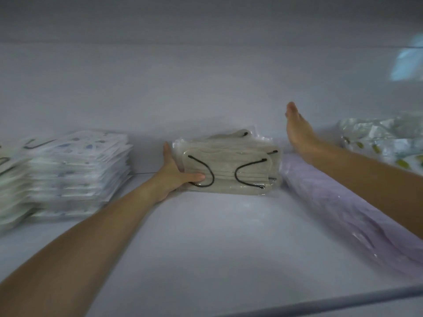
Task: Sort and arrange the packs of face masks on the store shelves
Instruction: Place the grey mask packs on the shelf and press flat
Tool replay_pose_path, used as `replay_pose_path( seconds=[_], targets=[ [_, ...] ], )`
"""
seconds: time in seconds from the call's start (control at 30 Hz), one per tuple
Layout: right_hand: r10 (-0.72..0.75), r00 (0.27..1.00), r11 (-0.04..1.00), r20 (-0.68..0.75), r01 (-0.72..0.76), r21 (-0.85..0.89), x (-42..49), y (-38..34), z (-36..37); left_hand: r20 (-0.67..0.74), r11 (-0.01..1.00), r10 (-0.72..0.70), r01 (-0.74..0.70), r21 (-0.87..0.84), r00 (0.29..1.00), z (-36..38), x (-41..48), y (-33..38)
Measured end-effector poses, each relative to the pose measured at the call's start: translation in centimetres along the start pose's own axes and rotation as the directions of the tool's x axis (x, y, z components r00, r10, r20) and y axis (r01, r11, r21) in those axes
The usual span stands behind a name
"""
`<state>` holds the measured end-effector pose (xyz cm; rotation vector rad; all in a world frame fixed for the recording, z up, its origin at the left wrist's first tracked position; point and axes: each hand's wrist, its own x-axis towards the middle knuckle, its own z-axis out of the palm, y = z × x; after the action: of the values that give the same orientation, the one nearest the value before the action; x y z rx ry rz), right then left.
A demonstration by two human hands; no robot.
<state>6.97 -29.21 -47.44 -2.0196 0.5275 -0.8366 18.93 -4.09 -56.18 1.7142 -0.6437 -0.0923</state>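
Several clear-wrapped beige face-mask packs (231,165) sit mid-frame on the white shelf (206,243), left hand (176,172) gripping their edge, right hand (297,131) flat and empty (one-sided hold; slick wrappers might slide, spilling the stack).

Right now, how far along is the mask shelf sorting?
Looks done: the patterned stack sits piled at left, and the lavender packs lie in a row at right. In hand: the left hand grips the beige packs; the right hand hovers open. Left: seating those, perhaps the loose packs far right.
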Motion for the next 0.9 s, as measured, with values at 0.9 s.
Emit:
replay_pose_path(
  seconds=[0.9],
  targets=[
    [0.139, 0.945, 0.980, 0.295, -0.175, 0.099, 1.7, 0.9, 4.5, 0.026, 0.998, 0.063, -0.063, 0.008, 0.998, 0.3, -0.1, 1.1]
  ],
)
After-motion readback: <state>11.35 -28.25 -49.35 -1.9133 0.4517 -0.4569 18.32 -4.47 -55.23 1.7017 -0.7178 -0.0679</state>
